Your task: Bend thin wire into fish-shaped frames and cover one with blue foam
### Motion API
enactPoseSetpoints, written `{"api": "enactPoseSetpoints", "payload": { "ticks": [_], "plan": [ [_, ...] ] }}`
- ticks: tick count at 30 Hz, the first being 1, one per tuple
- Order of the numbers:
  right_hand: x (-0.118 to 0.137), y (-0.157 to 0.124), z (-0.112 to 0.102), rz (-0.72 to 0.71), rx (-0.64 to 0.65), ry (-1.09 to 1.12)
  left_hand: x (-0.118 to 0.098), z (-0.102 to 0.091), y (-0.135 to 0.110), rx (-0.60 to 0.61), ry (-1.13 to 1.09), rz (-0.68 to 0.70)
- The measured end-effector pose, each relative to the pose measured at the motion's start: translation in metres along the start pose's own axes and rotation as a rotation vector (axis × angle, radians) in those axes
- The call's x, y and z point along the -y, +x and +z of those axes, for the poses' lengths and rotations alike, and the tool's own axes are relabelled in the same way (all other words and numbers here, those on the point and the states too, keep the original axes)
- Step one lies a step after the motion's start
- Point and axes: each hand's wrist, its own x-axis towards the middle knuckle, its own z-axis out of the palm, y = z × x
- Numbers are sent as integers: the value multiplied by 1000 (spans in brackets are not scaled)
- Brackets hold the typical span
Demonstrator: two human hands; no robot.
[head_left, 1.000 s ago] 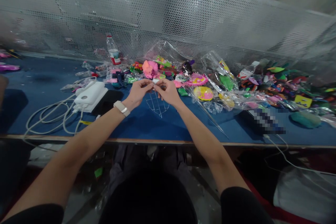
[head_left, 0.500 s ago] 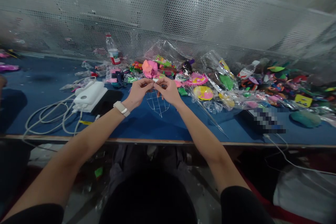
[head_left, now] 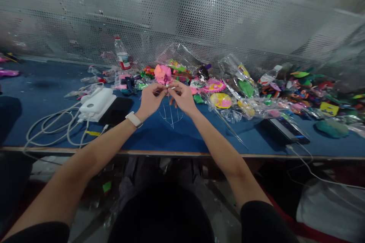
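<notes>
My left hand (head_left: 152, 99), with a pale band on its wrist, is closed in a pinch above the blue tabletop. My right hand (head_left: 184, 98) pinches right beside it, the fingertips of both nearly touching. From their fingers hangs a rounded frame of thin metal wire (head_left: 172, 121), held by its upper end. A small white piece (head_left: 173, 88) shows at the right fingertips; what it is I cannot make out. Just behind the hands lies a crumpled pink and orange shape (head_left: 162, 74).
A white power bank (head_left: 97, 104) with looped cables lies left, beside a dark phone-like slab (head_left: 116, 111). Colourful foam pieces and plastic bags line the perforated metal panel (head_left: 171, 11). Bottles (head_left: 122, 59) stand or lean there. Tweezers (head_left: 230, 129) and a phone (head_left: 288, 131) lie right.
The wire frame has turned slightly and its lower tip has shifted a little left. My hands stay together, with small finger movements. A dark shape at the far left edge has mostly withdrawn.
</notes>
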Motion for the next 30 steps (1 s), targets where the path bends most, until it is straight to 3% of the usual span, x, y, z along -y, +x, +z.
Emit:
{"api": "enactPoseSetpoints", "payload": {
  "ticks": [10, 14, 18, 21, 24, 30],
  "plan": [
    [4, 2, 3, 14, -1, 32, -14, -3, -1, 3, 137, 100],
    [5, 1, 1, -27, 0, -5, -14, -4, 0, -3, 129, 79],
    [10, 0, -5, -79, -19, -103, -8, -3, 5, 5, -81, -27],
    [13, 0, -12, -115, -9, -177, -1, -4, 9, 67, -329, -230],
    [11, 1, -17, -178, 17, -245, 3, -7, 12, 162, -435, -391],
    [9, 2, -19, -251, -14, -259, 3, -14, 14, 285, -443, -406]
  ]
}}
